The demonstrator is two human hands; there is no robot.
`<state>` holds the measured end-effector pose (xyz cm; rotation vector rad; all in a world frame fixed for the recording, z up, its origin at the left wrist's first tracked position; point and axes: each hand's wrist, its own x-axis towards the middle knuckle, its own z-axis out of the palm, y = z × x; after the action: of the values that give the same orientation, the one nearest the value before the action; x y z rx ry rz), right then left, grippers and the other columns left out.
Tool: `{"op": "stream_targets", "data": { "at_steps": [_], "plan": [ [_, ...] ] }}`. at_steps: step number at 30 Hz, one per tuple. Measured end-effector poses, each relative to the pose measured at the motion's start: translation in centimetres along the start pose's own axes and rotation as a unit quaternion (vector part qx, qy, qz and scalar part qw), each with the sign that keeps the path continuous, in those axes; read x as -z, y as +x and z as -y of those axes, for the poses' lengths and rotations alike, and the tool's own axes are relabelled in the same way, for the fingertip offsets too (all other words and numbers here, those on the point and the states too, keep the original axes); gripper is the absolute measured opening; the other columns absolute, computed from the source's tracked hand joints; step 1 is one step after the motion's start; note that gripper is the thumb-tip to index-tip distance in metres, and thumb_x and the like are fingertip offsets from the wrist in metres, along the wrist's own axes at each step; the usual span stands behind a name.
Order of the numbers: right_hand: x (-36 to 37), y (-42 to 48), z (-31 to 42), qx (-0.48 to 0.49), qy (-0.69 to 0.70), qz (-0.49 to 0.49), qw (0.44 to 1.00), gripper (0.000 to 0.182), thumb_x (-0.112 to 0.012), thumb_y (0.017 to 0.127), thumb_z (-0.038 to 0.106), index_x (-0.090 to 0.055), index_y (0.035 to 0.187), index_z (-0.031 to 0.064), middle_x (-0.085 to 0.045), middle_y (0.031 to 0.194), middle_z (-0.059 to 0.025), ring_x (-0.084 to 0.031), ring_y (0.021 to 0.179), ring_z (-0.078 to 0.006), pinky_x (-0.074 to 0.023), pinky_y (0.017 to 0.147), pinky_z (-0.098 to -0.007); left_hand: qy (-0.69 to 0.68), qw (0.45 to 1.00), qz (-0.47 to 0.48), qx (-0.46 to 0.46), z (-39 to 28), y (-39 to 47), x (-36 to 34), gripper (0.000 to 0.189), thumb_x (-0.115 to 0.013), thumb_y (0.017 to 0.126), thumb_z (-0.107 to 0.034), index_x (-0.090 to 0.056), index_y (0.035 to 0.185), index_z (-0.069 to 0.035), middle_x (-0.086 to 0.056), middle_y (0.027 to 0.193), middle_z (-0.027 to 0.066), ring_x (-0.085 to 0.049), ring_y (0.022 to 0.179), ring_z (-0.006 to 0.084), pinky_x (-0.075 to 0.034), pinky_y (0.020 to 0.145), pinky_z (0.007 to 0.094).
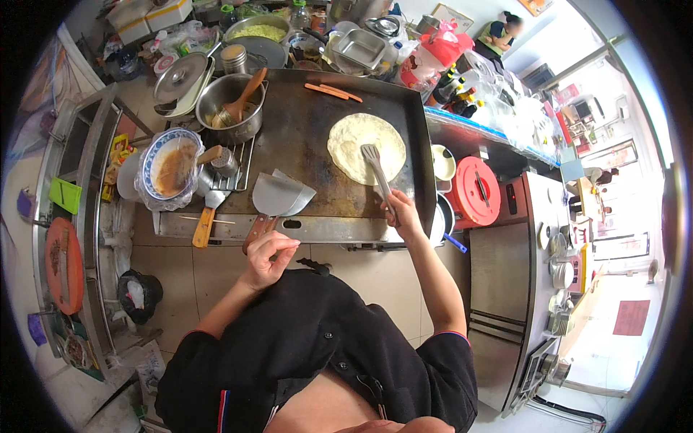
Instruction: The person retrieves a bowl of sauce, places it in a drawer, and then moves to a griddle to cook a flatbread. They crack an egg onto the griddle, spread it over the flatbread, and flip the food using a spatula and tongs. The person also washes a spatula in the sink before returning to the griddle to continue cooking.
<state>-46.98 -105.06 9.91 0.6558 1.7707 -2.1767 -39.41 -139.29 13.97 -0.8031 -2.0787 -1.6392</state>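
My right hand point(403, 212) is closed around the handle of metal tongs point(380, 176), whose slotted end rests on a round, pale flatbread point(349, 142) on the griddle point(303, 124). My left hand point(270, 257) hangs at the griddle's front edge, fingers curled and thumb near the fingertips, with nothing visible in it. Just beyond it lie two broad metal scrapers point(273, 195) with wooden handles, one partly over the other. Two orange-pink sausage strips point(327, 92) lie at the griddle's back.
Left of the griddle stand a steel pot point(208, 97) with a wooden-handled brush, a patterned bowl of brown sauce point(154, 154) and a shaker point(224, 162). A wooden-handled scraper point(203, 224) overhangs the front edge. A red lidded bucket point(470, 197) stands right. A person point(495, 40) is at the far back right.
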Motion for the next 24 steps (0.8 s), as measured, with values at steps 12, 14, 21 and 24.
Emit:
{"op": "stream_targets", "data": {
  "at_steps": [12,14,21,24],
  "plan": [
    [0.5,-3.1,0.1,0.040,-0.047,-0.033,0.998,0.029,-0.054,0.093,0.021,-0.054,0.117,0.0045,-0.056,0.070,-0.0029,-0.040,0.043,-0.0061,-0.0272,0.036,-0.0215,0.000,1.000,0.010,0.000,-0.5,0.6,-0.3,0.007,-0.066,0.083,-0.004,-0.065,0.089,-0.001,-0.064,0.077,0.0100,-0.062,0.067,0.0218,-0.049,0.060,0.0288],
    [0.7,-3.2,-0.7,0.007,-0.057,-0.048,0.997,0.029,-0.055,0.093,0.021,-0.054,0.117,0.0039,-0.056,0.071,-0.0034,-0.040,0.043,-0.0064,-0.0278,0.036,-0.0207,-0.006,1.000,0.008,-0.003,-0.4,0.6,-0.4,0.007,-0.066,0.083,-0.005,-0.065,0.089,-0.001,-0.064,0.077,0.0101,-0.062,0.067,0.0219,-0.049,0.060,0.0289],
    [-1.6,2.0,1.5,0.028,-0.003,-0.003,1.000,0.026,-0.054,0.093,0.020,-0.055,0.113,0.0039,-0.056,0.071,-0.0055,-0.043,0.045,-0.0086,-0.0295,0.037,-0.0223,-0.016,1.000,0.014,-0.015,-0.3,1.0,-1.0,0.008,-0.065,0.084,-0.006,-0.065,0.089,0.000,-0.064,0.077,0.0104,-0.062,0.066,0.0224,-0.049,0.059,0.0293],
    [-1.9,3.0,1.5,0.027,0.004,-0.010,1.000,0.026,-0.055,0.092,0.021,-0.054,0.113,0.0043,-0.056,0.071,-0.0056,-0.043,0.044,-0.0090,-0.0298,0.036,-0.0226,-0.011,1.000,0.007,-0.021,-0.4,1.0,-1.0,0.008,-0.065,0.084,-0.006,-0.065,0.089,0.000,-0.064,0.077,0.0103,-0.061,0.066,0.0222,-0.049,0.059,0.0293]
  ]
}}
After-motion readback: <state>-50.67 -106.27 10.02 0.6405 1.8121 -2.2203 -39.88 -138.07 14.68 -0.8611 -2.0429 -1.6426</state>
